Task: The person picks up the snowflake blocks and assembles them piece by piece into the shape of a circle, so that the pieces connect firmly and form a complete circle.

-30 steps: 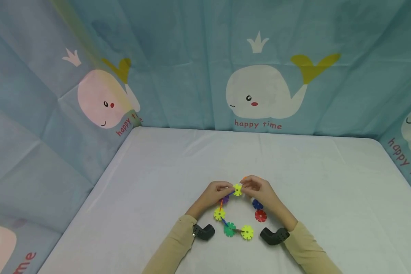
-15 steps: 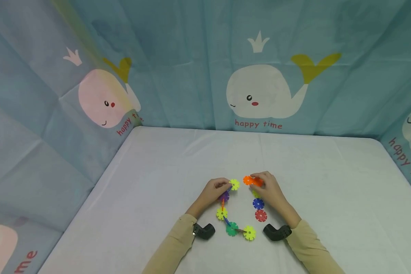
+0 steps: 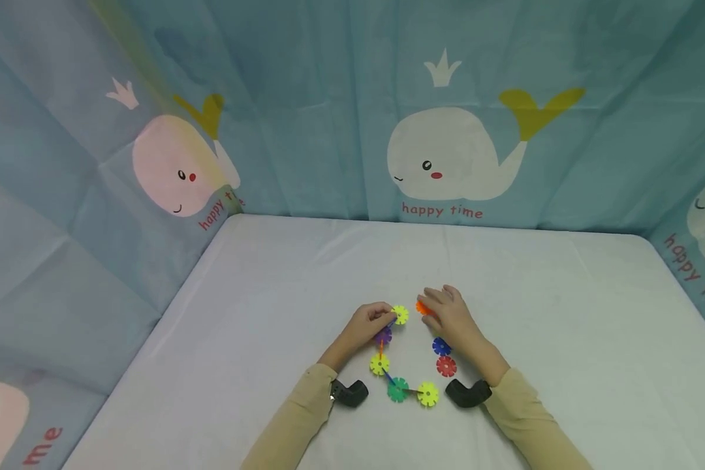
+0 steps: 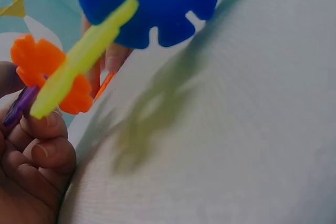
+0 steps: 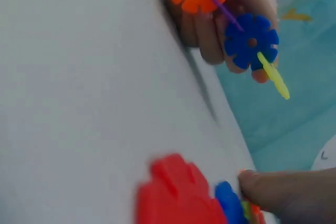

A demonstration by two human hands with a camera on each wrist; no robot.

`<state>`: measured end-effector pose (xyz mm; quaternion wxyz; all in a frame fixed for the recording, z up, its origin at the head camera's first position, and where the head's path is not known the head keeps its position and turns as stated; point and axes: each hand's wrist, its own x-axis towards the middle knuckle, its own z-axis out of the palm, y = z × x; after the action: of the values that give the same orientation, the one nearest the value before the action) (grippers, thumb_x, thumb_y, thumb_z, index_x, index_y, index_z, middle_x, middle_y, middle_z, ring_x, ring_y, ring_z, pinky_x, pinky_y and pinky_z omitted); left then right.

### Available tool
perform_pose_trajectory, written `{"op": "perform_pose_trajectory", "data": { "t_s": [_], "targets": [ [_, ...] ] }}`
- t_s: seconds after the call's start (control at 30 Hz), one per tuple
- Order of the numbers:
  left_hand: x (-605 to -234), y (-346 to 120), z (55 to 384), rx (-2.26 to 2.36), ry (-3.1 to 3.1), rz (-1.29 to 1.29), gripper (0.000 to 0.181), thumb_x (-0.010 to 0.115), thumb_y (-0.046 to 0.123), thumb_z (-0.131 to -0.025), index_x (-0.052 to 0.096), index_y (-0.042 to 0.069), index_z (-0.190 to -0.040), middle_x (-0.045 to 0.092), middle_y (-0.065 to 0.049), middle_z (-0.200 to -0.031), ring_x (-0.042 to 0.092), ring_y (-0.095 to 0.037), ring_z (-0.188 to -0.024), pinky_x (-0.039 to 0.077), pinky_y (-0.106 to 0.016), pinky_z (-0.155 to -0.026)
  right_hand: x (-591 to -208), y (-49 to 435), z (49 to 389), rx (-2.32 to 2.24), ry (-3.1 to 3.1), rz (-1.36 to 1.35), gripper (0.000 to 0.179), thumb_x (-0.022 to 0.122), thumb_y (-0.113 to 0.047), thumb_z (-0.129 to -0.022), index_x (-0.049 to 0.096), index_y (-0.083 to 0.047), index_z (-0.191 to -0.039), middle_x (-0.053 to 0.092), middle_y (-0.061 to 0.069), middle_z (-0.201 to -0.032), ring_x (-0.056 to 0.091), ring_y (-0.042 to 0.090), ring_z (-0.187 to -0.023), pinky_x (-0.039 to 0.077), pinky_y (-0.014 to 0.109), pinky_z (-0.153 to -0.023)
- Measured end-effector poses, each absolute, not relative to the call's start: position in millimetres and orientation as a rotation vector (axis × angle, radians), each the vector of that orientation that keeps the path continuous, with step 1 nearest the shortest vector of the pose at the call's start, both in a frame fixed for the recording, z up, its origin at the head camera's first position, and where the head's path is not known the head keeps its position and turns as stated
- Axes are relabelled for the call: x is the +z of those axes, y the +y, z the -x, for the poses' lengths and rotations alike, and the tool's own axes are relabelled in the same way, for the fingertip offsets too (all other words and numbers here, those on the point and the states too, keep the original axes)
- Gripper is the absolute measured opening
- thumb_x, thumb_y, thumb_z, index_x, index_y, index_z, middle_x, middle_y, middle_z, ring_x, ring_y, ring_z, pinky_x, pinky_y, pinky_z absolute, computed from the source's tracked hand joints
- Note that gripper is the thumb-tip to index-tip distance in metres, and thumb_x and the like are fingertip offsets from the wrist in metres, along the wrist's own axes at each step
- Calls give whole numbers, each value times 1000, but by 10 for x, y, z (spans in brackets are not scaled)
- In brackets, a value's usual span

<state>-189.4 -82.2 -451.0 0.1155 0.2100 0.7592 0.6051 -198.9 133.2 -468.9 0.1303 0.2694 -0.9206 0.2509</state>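
Observation:
My left hand (image 3: 369, 324) pinches a chain of notched plastic snowflake discs near its upper end, by a blue disc (image 5: 239, 46). A yellow disc (image 3: 400, 315) stands past the fingertips. Below the hand the chain runs through a purple disc (image 3: 383, 337), then a yellow one, a green disc (image 3: 397, 390) and another yellow disc (image 3: 428, 394). My right hand (image 3: 454, 320) has its thumb and forefinger at an orange disc (image 3: 421, 308), across a small gap from the upper yellow disc. Nearer the wrist lie a blue disc (image 3: 440, 346) and a red disc (image 3: 446, 366); the hand hides the part between.
A white cloth (image 3: 534, 287) covers the table. Behind and beside it hangs a blue-green curtain (image 3: 329, 150) printed with whales. Black wrist cameras, one (image 3: 349, 393) on the left and one (image 3: 469, 393) on the right, sit close to the discs.
The right hand came away from the upper yellow disc to the orange discs at right, then slid a little left onto the end orange one. The left hand keeps its hold, the yellow disc shifting slightly left.

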Motion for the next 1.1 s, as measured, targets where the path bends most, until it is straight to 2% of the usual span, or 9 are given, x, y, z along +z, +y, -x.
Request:
{"op": "perform_pose_trajectory", "data": {
  "t_s": [0.13,0.33,0.43,0.53,0.67,0.8,0.9,1.1],
  "targets": [
    [-4505,-837,1901,1755,2217,-591,18,50,9,-92,58,-6,-87,45,2,-57,38,-8,-49,34,-20,-49,-4813,1288,2043,912,-2577,-827,24,71,0,-74,64,-2,-97,59,14,-102,41,40,-104,31,50,-88],
    [-4501,-833,1897,1730,2251,-602,18,51,9,-92,58,-6,-86,43,1,-57,37,-7,-49,34,-21,-51,-4790,1260,2044,1077,-2356,-777,27,73,9,-67,63,-3,-88,60,7,-89,43,25,-88,39,36,-74],
    [-4495,-823,1891,1731,2265,-595,17,51,9,-91,58,-6,-86,44,1,-57,38,-7,-49,34,-21,-51,-4750,1241,2041,1110,-2179,-838,29,69,17,-65,64,-2,-87,60,4,-82,49,19,-80,42,27,-69],
    [-4479,-808,1884,1727,2295,-589,16,52,8,-91,59,-6,-85,45,2,-58,38,-6,-50,34,-21,-52,-4740,1238,2033,1171,-2140,-869,31,64,19,-69,64,0,-93,56,3,-79,49,12,-72,41,20,-63],
    [-4462,-811,1881,1718,2304,-603,17,51,8,-91,59,-7,-86,44,2,-59,36,-5,-50,34,-21,-53,-4760,1261,2034,1200,-2263,-798,31,60,17,-72,62,1,-98,51,3,-81,45,15,-72,40,26,-62],
    [-4464,-821,1882,1717,2294,-613,18,51,9,-92,59,-7,-86,42,1,-58,35,-5,-50,33,-22,-53,-4766,1295,2024,1050,-2499,-612,28,71,1,-72,63,0,-99,52,10,-90,40,25,-83,37,35,-68],
    [-4470,-825,1882,1719,2288,-616,18,51,9,-92,59,-6,-87,42,1,-57,35,-5,-49,33,-21,-52,-4772,1318,2014,940,-2647,-502,30,74,-8,-73,64,1,-99,53,14,-94,39,29,-85,36,37,-69],
    [-4486,-829,1889,1720,2279,-616,18,50,10,-92,58,-6,-87,42,2,-56,35,-4,-48,33,-21,-51,-4775,1341,2022,977,-2661,-459,11,68,-3,-78,66,0,-88,55,10,-88,43,27,-81,37,36,-68]
  ]
}}
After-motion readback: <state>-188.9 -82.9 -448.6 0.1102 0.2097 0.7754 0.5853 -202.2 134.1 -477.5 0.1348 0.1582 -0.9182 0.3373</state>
